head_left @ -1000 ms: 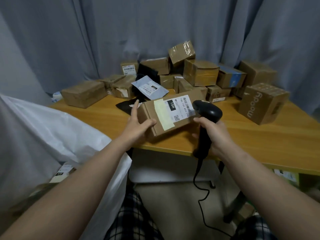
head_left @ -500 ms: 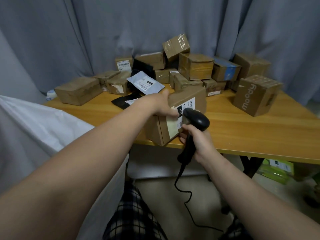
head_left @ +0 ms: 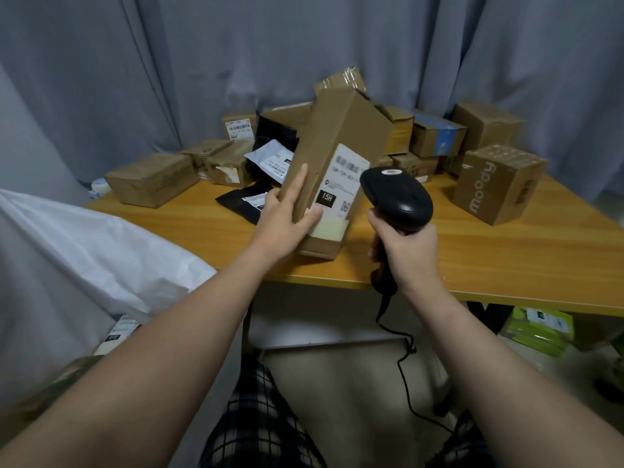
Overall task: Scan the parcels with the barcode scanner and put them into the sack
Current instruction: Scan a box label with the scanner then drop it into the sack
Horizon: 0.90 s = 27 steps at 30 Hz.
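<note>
My left hand (head_left: 282,221) grips a long brown cardboard parcel (head_left: 332,146) near its lower end, holding it tilted up on end above the wooden table (head_left: 506,261). A white shipping label with a black "15H" tag faces me. My right hand (head_left: 407,246) grips the handle of a black corded barcode scanner (head_left: 396,194), whose head sits just right of the label. The white sack (head_left: 91,251) lies open at the left, beside the table's edge.
Several brown cardboard boxes are piled at the back of the table, among them a "moody" box (head_left: 496,184) at the right, plus grey and black mailer bags (head_left: 270,160). Grey curtains hang behind. Green packages (head_left: 537,329) lie under the table at right.
My left hand has lifted the parcel from lying on the table's front edge to standing tilted up on end. The scanner has risen with my right hand beside the label.
</note>
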Tool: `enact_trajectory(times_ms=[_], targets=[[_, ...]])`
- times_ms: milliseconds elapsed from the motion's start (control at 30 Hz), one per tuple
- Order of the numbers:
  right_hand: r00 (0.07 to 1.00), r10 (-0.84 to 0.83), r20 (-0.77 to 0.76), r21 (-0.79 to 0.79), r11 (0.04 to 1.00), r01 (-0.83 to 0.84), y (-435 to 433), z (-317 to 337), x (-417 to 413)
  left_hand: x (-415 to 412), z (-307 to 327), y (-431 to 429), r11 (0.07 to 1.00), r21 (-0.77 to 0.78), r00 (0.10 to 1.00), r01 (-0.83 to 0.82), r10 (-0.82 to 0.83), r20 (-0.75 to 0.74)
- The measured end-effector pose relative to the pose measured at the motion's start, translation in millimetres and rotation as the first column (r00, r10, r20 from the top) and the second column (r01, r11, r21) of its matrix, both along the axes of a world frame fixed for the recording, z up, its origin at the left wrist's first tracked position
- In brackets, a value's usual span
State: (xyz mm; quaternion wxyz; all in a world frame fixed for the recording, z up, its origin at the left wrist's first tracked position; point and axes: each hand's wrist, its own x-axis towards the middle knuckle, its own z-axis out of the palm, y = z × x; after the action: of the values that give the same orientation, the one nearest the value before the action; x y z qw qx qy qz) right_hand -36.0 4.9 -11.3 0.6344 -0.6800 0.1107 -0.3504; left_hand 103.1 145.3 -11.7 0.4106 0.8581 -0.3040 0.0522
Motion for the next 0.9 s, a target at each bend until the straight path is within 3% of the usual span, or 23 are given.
enact_trajectory(times_ms=[100,300,900], targets=[[1.0,0.021,0.023,-0.01,1.0,-0.02,9.0,4.6,0.3,-2.0,-14.0,10.6,0.981,-0.192,0.995,-0.038,0.02,-0.095],[0.996,0.08,-0.042,-0.023,0.996,-0.081,26.9,-4.7,5.2,0.0,-25.5,31.2,0.909,-0.412,0.967,-0.06,-0.05,-0.25],[0.986,0.147,-0.081,-0.026,0.988,-0.149,44.5,-21.0,-2.2,3.1,-32.0,36.7,0.902,-0.429,0.965,-0.055,-0.063,-0.256]])
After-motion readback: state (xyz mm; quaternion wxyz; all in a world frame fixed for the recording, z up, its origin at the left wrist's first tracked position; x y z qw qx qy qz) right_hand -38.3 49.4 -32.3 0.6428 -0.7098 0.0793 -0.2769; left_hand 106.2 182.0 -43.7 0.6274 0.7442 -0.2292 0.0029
